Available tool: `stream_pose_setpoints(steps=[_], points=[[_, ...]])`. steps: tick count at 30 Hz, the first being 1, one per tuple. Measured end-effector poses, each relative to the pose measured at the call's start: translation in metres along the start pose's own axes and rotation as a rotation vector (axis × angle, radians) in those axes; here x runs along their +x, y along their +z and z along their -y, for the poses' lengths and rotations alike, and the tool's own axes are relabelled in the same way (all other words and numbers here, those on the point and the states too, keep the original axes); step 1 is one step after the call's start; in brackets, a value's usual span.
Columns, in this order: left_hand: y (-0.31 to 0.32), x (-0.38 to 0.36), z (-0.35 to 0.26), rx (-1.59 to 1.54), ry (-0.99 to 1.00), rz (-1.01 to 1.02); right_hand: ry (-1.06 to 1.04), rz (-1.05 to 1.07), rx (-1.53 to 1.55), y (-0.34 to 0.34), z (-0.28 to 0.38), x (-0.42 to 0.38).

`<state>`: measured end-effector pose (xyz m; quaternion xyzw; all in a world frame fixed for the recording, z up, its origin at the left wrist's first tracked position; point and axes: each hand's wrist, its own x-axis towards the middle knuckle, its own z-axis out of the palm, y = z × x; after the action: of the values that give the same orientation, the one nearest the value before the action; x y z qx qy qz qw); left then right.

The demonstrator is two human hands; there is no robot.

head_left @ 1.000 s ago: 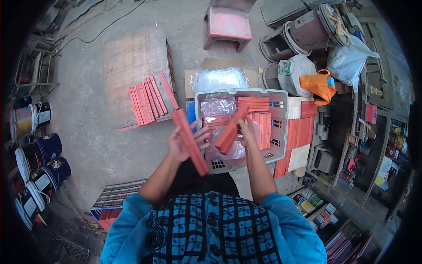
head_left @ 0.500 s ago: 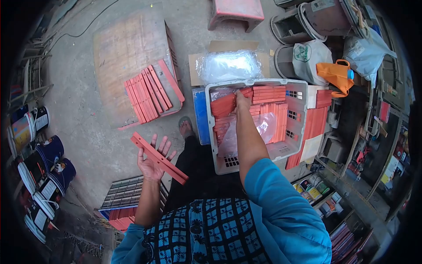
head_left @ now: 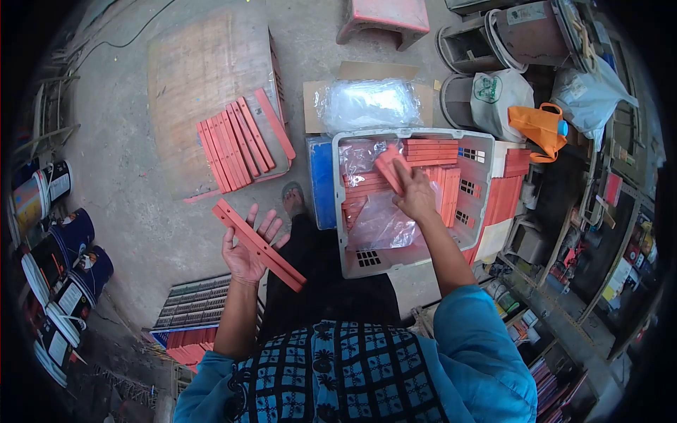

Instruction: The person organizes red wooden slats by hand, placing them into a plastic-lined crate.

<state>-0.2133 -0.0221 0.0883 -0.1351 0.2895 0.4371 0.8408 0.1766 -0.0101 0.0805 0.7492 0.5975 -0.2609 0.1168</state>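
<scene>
Across the palm of my left hand [head_left: 244, 265] lie red drilled strips [head_left: 262, 248], two or so side by side, slanting down to the right. The palm faces up, with the fingers spread behind them. Over the grey plastic crate [head_left: 343, 247], my right hand [head_left: 417, 200] grips a short-looking bundle of red strips [head_left: 388, 168], tilted and seen partly end-on. Inside the crate are stacked red strips [head_left: 431, 151] and a clear plastic bag [head_left: 384, 224]. Another crumpled clear bag [head_left: 358, 154] lies in its far left corner.
A wooden board [head_left: 190, 77] bears a row of red strips [head_left: 229, 148]. Clear plastic bags [head_left: 377, 104] lie on cardboard beyond the crate. A pink stool [head_left: 386, 15], an orange jug [head_left: 532, 127] and paint buckets [head_left: 92, 278] stand around. More red strips [head_left: 502, 204] lie right of the crate.
My right hand has lifted the bundle of red strips from the crate's far left and drawn it back toward me and to the right. My left hand has barely moved.
</scene>
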Motion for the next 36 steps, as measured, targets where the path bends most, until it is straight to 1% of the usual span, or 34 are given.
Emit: stream_pose_setpoints(steps=[3, 4, 6, 7, 8, 11, 15, 21, 24, 27, 30, 33, 36], points=[[0.001, 0.005, 0.007, 0.004, -0.009, 0.017, -0.238, 0.003, -0.208, 0.014, -0.01, 0.026], [0.003, 0.006, 0.009, -0.028, -0.008, 0.012, -0.251, 0.106, -0.232, 0.007, -0.001, 0.036], [0.008, 0.008, 0.015, -0.087, -0.007, -0.001, -0.37, 0.008, -0.312, 0.028, -0.005, 0.057], [0.009, 0.008, 0.017, -0.051, -0.01, 0.003, -0.429, -0.042, -0.349, 0.034, -0.003, 0.065], [0.01, 0.008, 0.018, -0.014, -0.014, 0.005, -0.481, -0.066, -0.4, 0.039, -0.002, 0.07], [0.01, 0.007, 0.022, 0.048, -0.024, 0.015, -0.552, -0.066, -0.461, 0.059, 0.002, 0.087], [0.01, 0.007, 0.026, 0.07, -0.018, -0.017, -0.509, -0.031, -0.444, 0.069, 0.002, 0.099], [0.011, 0.011, 0.036, 0.094, -0.032, -0.062, -0.481, -0.038, -0.458, 0.076, 0.004, 0.098], [0.012, 0.015, 0.041, 0.097, -0.034, -0.063, -0.445, 0.021, -0.388, 0.072, 0.006, 0.097], [0.013, 0.018, 0.046, 0.085, -0.041, -0.065, -0.425, -0.007, -0.373, 0.076, 0.004, 0.099], [0.016, 0.021, 0.049, 0.092, -0.042, -0.109, -0.445, -0.07, -0.38, 0.081, -0.003, 0.103], [0.017, 0.022, 0.051, 0.104, -0.037, -0.096, -0.403, 0.069, -0.381, 0.072, 0.001, 0.108], [0.014, 0.023, 0.051, 0.042, -0.024, -0.099, -0.356, 0.137, -0.357, 0.057, 0.012, 0.1]])
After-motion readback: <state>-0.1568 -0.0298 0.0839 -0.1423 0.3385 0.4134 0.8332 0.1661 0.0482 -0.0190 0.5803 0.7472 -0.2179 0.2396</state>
